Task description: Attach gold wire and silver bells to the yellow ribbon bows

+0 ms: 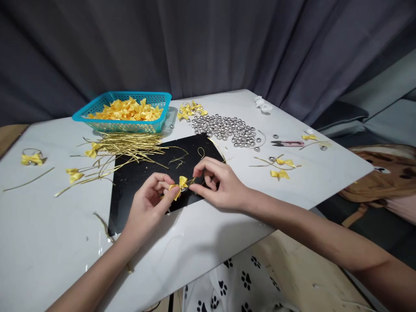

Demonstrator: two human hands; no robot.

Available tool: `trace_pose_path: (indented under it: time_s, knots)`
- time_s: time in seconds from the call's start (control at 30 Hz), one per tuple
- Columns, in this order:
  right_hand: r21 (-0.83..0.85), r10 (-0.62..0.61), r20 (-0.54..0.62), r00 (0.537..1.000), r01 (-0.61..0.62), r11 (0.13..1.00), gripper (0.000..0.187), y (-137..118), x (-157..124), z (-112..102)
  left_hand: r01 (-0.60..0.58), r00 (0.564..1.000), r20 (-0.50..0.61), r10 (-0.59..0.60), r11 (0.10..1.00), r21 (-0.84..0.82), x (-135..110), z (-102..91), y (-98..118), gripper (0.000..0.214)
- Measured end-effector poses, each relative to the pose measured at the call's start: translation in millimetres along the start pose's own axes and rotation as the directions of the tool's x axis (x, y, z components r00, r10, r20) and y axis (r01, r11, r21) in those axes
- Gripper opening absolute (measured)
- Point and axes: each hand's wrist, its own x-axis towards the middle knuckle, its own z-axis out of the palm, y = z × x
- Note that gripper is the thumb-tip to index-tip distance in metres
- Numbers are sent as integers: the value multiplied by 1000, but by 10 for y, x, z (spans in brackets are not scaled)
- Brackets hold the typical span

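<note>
Above the black mat (pixel 136 182), my left hand (pixel 155 195) pinches a yellow ribbon bow (pixel 183 182) between thumb and fingers. A small silvery piece shows at the bow's middle, partly hidden by the thumb. My right hand (pixel 219 184), just right of the bow, pinches a thin gold cord (pixel 192 181) that runs out from it. Behind my hands, several gold cords (pixel 133 145) lie in a bundle across the mat's far left edge. Short cord scraps (pixel 177 161) are scattered on the mat.
A blue basket (pixel 121 123) of yellow bows stands at the back left. Silver bells or beads (pixel 224 128) are heaped at the back centre. Pink-handled thread snips (pixel 287 143) lie on the right, near loose bows (pixel 280 174). A finished-looking bow loop (pixel 31 158) is at far left.
</note>
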Motion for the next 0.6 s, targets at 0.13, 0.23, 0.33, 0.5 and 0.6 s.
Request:
trace_pose_path:
  time_s: [0.13,0.23,0.33,0.5,0.6]
  knots:
    - [-114,-213,-2,977,211,971,17,-6,-15,45,7,1000,5,-7,1000,7,-19,0,-8,18]
    - [-191,-255,53,966,260,947,14,0,-18,68,-17,1000,23,16,999,36,-39,5,-26,15]
    - [-243,-254,124,959,278,929,19,5,-26,77,-27,999,41,25,998,52,-50,9,-49,13]
    - [-308,-180,190,965,233,922,17,-29,-7,92,-20,996,91,13,997,75,-60,17,-72,13]
    - [-359,-61,176,982,122,925,13,-33,32,68,-22,996,88,13,994,104,-63,15,-65,12]
